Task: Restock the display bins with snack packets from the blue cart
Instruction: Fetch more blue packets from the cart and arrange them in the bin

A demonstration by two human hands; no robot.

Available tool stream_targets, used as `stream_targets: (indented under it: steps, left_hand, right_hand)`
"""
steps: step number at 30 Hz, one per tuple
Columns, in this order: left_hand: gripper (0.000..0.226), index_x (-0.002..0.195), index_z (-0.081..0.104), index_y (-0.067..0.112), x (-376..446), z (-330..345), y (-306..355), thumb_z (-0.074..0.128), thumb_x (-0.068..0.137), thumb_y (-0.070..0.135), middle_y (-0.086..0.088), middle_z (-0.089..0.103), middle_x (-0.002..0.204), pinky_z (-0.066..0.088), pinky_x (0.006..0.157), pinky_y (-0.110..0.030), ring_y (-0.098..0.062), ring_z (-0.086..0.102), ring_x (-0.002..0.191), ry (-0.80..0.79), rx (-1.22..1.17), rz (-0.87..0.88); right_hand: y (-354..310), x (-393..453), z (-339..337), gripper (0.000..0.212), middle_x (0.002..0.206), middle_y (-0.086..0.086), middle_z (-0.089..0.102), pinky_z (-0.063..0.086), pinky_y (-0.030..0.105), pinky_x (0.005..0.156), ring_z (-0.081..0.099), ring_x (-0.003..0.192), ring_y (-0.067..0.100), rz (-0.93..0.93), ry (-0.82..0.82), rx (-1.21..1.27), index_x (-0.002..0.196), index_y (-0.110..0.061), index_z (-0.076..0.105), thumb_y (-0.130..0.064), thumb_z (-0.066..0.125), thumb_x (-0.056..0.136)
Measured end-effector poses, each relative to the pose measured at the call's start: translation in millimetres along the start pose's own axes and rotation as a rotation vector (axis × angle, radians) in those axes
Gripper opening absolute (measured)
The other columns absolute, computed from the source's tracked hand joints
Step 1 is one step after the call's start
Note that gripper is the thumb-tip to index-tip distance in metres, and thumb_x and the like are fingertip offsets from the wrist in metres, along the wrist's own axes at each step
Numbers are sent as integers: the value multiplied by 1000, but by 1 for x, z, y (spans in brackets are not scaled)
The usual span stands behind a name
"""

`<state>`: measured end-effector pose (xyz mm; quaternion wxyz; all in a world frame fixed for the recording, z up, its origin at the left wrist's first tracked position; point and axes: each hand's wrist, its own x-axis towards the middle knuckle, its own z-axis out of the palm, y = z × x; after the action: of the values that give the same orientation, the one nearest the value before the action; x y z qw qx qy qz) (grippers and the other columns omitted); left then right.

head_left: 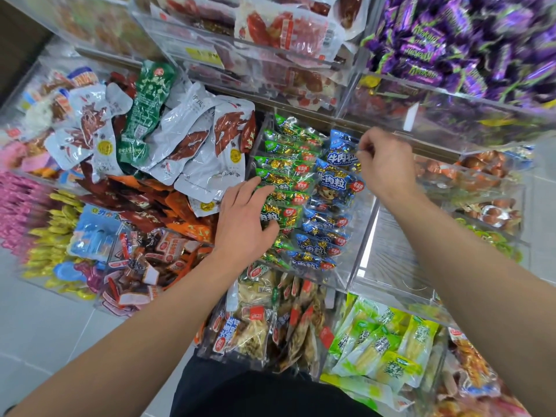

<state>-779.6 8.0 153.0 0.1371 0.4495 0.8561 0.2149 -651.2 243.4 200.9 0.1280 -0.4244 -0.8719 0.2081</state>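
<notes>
Snack packets fill our clear display bin (343, 275): our left hand (243, 224) rests spread on the green packets (282, 176), grip wide; our right hand (388, 164) pinches a blue packet (341, 152).

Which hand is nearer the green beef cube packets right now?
Left. The left hand rests on the green beef cube packets; the right hand is off to their right, pinching a blue packet.

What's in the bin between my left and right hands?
Head view: between the left hand and right hand stand blue beef packets, beside the green packets.
</notes>
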Motion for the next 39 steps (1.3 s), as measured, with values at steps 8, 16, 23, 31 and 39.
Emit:
stream_targets:
  steps: [8,16,23,31,39]
  left_hand:
    - [62,138,58,16,0,0,0,58,78,33,-12,49,148,33,113,-53,-37,43,133,5,-7,-3]
    - [62,137,58,16,0,0,-1,60,77,32,-12,50,147,32,114,-50,-35,43,132,16,-4,5]
    - [62,137,58,15,-1,-1,-1,61,77,31,-12,50,146,31,114,-49,-35,42,132,20,-24,11]
    - [62,137,59,15,-1,0,-1,60,77,32,-11,51,146,31,115,-50,-35,42,132,19,-23,3]
    - [60,135,60,13,-1,-1,-1,60,77,29,-13,52,144,31,114,-48,-36,44,131,33,-46,6]
  right_hand:
    - [1,15,4,29,119,10,61,48,40,85,60,104,33,7,-262,-228,119,-17,61,-17,65,90]
    - [1,18,7,20,109,11,67,40,33,73,56,94,30,126,-400,-263,105,-20,54,-29,66,91]
    - [-4,10,2,34,112,14,72,50,38,86,63,105,37,94,-164,-211,123,-16,68,-25,66,91]
    - [-11,1,2,24,87,17,72,51,39,70,65,83,40,1,-13,-312,109,-13,73,-23,57,94]
    - [-2,-8,11,43,127,7,53,41,22,89,64,95,20,86,-148,59,135,-15,53,-16,56,93]
